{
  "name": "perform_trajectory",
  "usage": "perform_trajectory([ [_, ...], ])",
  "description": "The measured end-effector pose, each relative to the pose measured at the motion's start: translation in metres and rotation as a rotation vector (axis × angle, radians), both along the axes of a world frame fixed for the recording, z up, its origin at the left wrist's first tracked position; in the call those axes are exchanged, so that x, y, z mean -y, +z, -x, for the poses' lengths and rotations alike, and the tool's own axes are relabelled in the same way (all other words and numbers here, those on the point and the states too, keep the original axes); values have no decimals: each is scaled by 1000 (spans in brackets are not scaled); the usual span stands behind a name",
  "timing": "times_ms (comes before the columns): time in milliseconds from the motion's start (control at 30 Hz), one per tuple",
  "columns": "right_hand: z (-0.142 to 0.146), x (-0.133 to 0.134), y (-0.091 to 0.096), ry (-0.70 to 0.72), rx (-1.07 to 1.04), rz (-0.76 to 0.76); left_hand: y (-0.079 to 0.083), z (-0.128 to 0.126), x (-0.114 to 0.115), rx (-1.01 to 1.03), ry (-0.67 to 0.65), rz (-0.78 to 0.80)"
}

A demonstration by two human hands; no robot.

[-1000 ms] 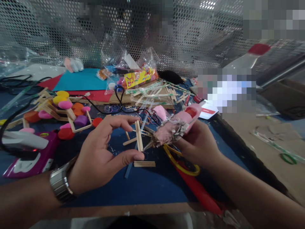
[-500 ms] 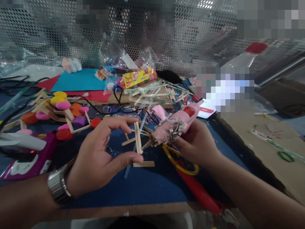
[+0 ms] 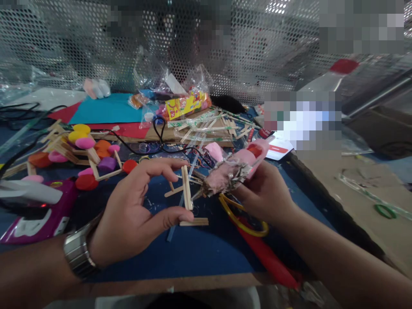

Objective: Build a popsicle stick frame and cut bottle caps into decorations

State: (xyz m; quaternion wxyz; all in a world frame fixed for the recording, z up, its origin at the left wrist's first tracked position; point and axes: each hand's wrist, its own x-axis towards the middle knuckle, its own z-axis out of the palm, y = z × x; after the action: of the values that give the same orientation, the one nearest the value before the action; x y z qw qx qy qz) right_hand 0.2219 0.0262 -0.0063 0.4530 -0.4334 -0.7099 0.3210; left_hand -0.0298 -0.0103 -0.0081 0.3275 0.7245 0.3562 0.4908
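Note:
Between thumb and fingertip, my left hand (image 3: 135, 210) pinches a small piece made of wooden craft sticks (image 3: 186, 187), held upright above the table. My right hand (image 3: 267, 193) is wrapped round a pink glue gun (image 3: 230, 171), its body crusted with old glue and wrapping. The gun's nozzle touches or nearly touches the lower end of the sticks. Below lies a short bundle of sticks (image 3: 195, 221) on the blue surface. A clear glue stick (image 3: 175, 225) is beside it. Behind my left fingers rests another joined stick piece (image 3: 174, 191), partly hidden.
Stick frames with coloured clay lumps (image 3: 86, 156) stand at left, near a purple device (image 3: 41, 214). Red-and-yellow scissors (image 3: 267, 253) lie under my right wrist. A black cable (image 3: 138, 151) crosses behind my hands. Further back are a yellow-labelled bag (image 3: 186, 105) and loose sticks (image 3: 212, 122).
Both hands stay almost still. The nozzle remains at the lower end of the held sticks, with only a very slight shift.

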Motion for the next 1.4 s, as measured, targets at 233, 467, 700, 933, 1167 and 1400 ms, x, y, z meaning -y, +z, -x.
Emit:
perform_trajectory([
  [233,-2,0,-2,-22,63,-36,-1,1,0,-13,-9,-8],
  [467,-2,0,-2,-29,65,-22,0,0,0,-5,-22,-19],
  [700,-2,-1,-2,-45,99,-24,1,0,0,-10,-22,-19],
  [933,-2,-1,-1,-39,83,-1,0,0,0,-21,-17,-17],
  [1167,-2,-1,-1,-38,84,21,1,0,1,-19,-22,-12],
  [1400,-2,0,1,-80,127,55,1,1,1,-17,-22,-8],
])
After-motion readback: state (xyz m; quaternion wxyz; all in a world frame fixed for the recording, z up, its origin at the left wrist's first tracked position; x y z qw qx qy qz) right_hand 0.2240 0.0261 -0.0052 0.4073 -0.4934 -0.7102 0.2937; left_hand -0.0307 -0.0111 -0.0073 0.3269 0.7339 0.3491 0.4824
